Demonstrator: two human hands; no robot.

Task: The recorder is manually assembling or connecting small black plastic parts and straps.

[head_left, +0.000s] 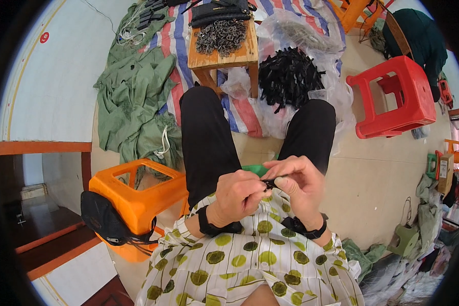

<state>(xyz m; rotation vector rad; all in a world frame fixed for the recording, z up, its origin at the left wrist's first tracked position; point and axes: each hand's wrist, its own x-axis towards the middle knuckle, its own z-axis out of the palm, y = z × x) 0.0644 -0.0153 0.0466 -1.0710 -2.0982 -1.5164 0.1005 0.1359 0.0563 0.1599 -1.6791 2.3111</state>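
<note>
Over my lap, my left hand (238,198) and my right hand (302,187) meet, both with fingers closed in a pinch. Between the fingertips sits a small black strap piece (269,183), mostly covered, so its exact shape is hard to make out. Ahead of my knees a wooden stool (201,60) carries a heap of dark metal buckles or rings (222,37) and a black bag (214,14). To the right of that stool, a pile of short black strips (289,76) lies on clear plastic sheeting (336,97).
An orange plastic stool (160,183) with a black bag (101,217) hanging on it stands at my left. A red stool (418,92) is on the right, near a bent-over person (418,41). Green cloth (132,102) and a striped sheet (247,115) cover floor ahead.
</note>
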